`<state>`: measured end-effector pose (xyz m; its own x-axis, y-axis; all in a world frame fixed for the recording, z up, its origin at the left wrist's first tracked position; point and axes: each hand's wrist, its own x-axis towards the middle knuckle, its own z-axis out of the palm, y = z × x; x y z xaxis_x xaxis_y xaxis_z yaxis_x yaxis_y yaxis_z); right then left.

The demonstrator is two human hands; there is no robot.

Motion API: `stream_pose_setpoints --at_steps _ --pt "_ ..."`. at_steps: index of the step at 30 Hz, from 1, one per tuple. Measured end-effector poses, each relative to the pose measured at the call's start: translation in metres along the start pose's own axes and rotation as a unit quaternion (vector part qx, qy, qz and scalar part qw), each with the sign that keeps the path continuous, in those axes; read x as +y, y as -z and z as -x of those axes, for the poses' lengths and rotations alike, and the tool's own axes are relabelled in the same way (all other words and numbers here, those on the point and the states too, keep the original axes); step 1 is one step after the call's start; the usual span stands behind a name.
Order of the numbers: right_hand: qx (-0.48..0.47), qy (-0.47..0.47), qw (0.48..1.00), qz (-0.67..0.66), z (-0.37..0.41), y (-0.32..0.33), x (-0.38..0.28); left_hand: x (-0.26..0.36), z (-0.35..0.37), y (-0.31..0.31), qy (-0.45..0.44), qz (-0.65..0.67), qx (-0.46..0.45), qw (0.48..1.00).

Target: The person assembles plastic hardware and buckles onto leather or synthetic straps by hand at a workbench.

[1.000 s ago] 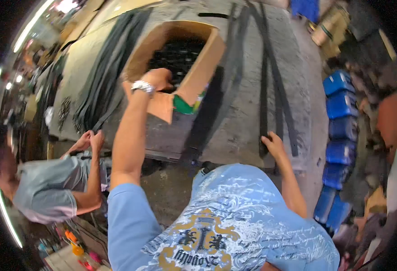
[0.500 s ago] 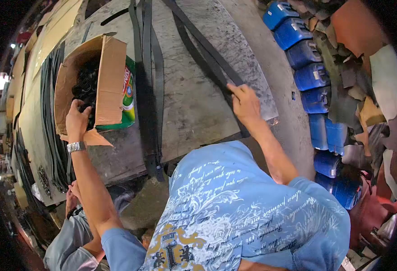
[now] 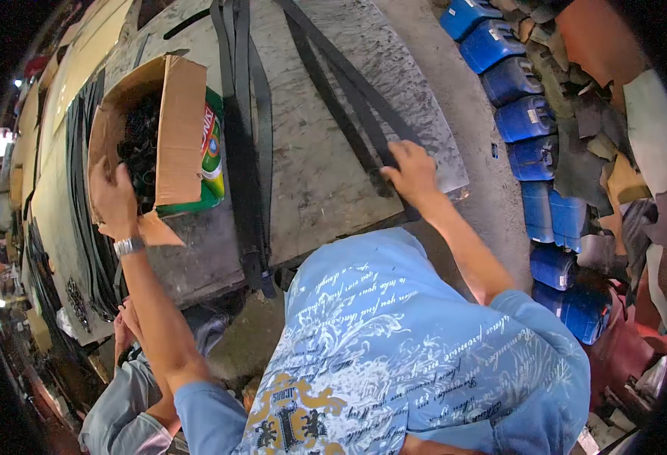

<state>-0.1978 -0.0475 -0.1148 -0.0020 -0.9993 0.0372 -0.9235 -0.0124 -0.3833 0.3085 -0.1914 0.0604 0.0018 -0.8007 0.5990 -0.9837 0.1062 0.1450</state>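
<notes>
My left hand (image 3: 115,199), with a metal watch on the wrist, reaches into the near end of an open cardboard box (image 3: 182,133). Its fingers look spread and slightly blurred, beside a heap of small curved black pieces (image 3: 142,144) whose kind I cannot make out. Over on the right, my right hand (image 3: 415,176) rests at the near end of some long black straps (image 3: 348,91). Thumb and fingers are apart there, touching or just above the straps, with no grip visible.
More black straps (image 3: 246,152) lie along the worktable (image 3: 318,174) between my hands, and a bundle of dark strips (image 3: 83,167) runs left of the box. Blue jerrycans (image 3: 523,117) line the floor at right, near leather scraps (image 3: 602,45). Another person's hand (image 3: 123,330) shows at lower left.
My left hand has shifted left inside the box, away from the black pieces, and its fingers have spread. My right thumb and fingers have moved apart at the straps.
</notes>
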Motion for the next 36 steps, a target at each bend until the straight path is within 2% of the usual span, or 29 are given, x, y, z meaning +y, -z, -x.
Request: stream_pose_setpoints --at_steps 1,2,4,6,7,8,11,12,14,16,17,18,19,21,22,24,28,29,31,33,34,36 --pt "0.016 -0.032 0.999 0.031 0.001 0.001 0.011 0.018 0.0 0.009 0.023 -0.025 0.059 0.998" --pt "0.035 -0.065 0.995 0.062 -0.001 0.003 0.019 0.042 0.001 0.018 0.024 0.017 0.095 0.995" --pt "-0.001 -0.089 0.994 0.06 -0.001 0.008 0.02 0.095 0.011 0.033 0.028 0.099 0.161 0.982" --pt "-0.004 -0.086 0.993 0.075 -0.002 0.009 0.015 0.146 0.036 0.025 0.044 0.267 0.076 0.96" --pt "0.015 -0.096 0.994 0.05 -0.004 0.008 0.017 0.178 0.047 0.022 0.032 0.247 -0.012 0.968" --pt "0.035 -0.105 0.994 0.025 -0.005 0.004 0.023 0.199 0.064 -0.003 0.019 0.273 -0.043 0.961" --pt "0.042 -0.11 0.993 -0.001 -0.01 -0.001 0.037 0.257 0.123 -0.088 0.092 0.387 -0.224 0.89" --pt "0.035 -0.108 0.993 0.0 -0.011 0.0 0.04 0.274 0.136 -0.112 0.101 0.371 -0.282 0.879" --pt "0.022 -0.118 0.993 -0.008 -0.013 0.003 0.032 0.304 0.159 -0.142 0.073 0.341 -0.315 0.883" --pt "-0.004 -0.121 0.992 -0.017 -0.003 0.005 0.026 0.331 0.169 -0.146 0.118 0.327 -0.358 0.867" --pt "-0.022 -0.118 0.993 -0.021 0.005 0.005 0.023 0.338 0.169 -0.146 0.085 0.276 -0.381 0.878" --pt "-0.039 -0.115 0.992 -0.025 0.011 0.005 0.021 0.342 0.168 -0.146 0.087 0.261 -0.378 0.884" --pt "-0.038 -0.146 0.983 -0.109 0.019 -0.001 0.026 0.345 0.168 -0.147 0.091 0.246 -0.376 0.888" --pt "-0.038 -0.208 0.94 -0.269 0.034 -0.02 0.042 0.348 0.168 -0.145 0.094 0.234 -0.375 0.892" --pt "-0.054 -0.271 0.877 -0.393 0.037 -0.017 0.044 0.348 0.168 -0.145 0.101 0.233 -0.376 0.891" --pt "-0.079 -0.38 0.69 -0.611 0.04 0.0 0.041 0.348 0.167 -0.147 0.111 0.231 -0.381 0.888" --pt "-0.102 -0.399 0.65 -0.639 0.044 -0.002 0.047 0.349 0.162 -0.143 0.128 0.228 -0.367 0.893" --pt "-0.11 -0.396 0.648 -0.641 0.044 -0.002 0.048 0.344 0.168 -0.152 0.111 0.247 -0.322 0.907" --pt "-0.125 -0.39 0.642 -0.648 0.043 -0.003 0.049 0.326 0.177 -0.166 0.167 0.294 -0.359 0.87" --pt "-0.084 -0.381 0.693 -0.606 0.042 -0.009 0.05 0.305 0.191 -0.182 0.211 0.344 -0.367 0.838" --pt "-0.063 -0.375 0.717 -0.584 0.042 -0.011 0.05 0.299 0.19 -0.177 0.262 0.392 -0.4 0.786" --pt "0.004 -0.288 0.834 -0.47 0.045 0.001 0.044 0.286 0.191 -0.16 0.362 0.474 -0.452 0.663"
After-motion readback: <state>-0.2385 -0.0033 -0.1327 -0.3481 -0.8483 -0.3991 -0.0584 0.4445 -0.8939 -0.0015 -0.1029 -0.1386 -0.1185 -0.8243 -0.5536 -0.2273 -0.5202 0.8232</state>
